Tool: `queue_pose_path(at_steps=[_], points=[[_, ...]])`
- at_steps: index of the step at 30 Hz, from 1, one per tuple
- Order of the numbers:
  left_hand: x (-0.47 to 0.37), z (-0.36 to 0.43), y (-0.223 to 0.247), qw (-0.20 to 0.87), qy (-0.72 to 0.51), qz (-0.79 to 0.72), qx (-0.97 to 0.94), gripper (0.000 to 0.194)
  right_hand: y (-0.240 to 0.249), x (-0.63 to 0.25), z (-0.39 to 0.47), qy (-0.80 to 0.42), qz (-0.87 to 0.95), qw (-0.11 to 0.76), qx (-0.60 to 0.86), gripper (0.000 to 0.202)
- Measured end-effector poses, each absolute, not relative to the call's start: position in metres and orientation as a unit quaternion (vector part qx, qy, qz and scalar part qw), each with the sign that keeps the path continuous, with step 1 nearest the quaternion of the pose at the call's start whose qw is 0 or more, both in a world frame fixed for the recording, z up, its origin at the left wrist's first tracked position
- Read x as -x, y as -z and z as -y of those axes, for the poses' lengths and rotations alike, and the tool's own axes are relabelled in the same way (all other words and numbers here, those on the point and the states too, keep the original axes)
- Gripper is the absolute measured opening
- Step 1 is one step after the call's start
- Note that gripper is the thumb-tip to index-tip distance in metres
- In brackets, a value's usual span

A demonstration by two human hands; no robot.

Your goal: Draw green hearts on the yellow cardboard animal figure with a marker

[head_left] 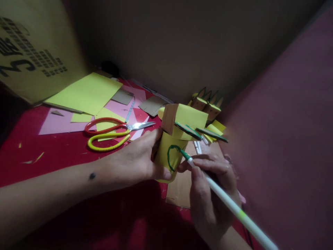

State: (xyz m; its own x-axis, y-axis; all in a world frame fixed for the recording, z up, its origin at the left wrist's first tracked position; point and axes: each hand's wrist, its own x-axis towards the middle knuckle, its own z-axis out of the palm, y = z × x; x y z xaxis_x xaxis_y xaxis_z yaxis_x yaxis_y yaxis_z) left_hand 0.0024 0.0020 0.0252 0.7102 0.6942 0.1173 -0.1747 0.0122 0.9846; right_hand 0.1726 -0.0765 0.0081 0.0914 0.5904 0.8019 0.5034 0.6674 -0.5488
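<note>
- Pinching a white marker point(226, 198) near its green end, the fingers point(215, 165) of the right hand point(205, 205) sit just right of the lower centre of the frame; the marker's shaft slants down to the lower right edge.
- The left hand point(140, 158) reaches in from the left edge, its fingers curled around a yellow cylinder point(161, 152) at the centre of the frame, with the thumb pressed low on its front.
- A curved green line point(169, 158) shows on the cylinder's front, and the marker's tip meets its upper right end.
- Atop the cylinder is a box-shaped part point(194, 116), yellow with one brown side; two green-edged flat pieces point(188, 130) jut out below it towards the right.
- Scissors point(108, 149) with one red and one yellow handle lie left of centre, blades pointing right and partly open.
- A large yellow sheet point(85, 92) and pink paper point(56, 123) lie on the red counter point(65, 159) towards the upper left, below a printed carton point(41, 34).
- Right of centre, spiked brown-and-yellow pieces point(200, 103) stand behind the cylinder; a brown board point(178, 191) lies below, partly hidden by the right hand.
</note>
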Motion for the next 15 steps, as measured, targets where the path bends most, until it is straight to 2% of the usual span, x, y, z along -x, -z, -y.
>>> queue_pose_path(at_steps=[15], points=[[0.0008,-0.0015,-0.0296,0.635,-0.32,-0.235,-0.662,0.037,-0.0038,-0.1756,0.0778,-0.077,0.663,0.624,0.406,0.016]])
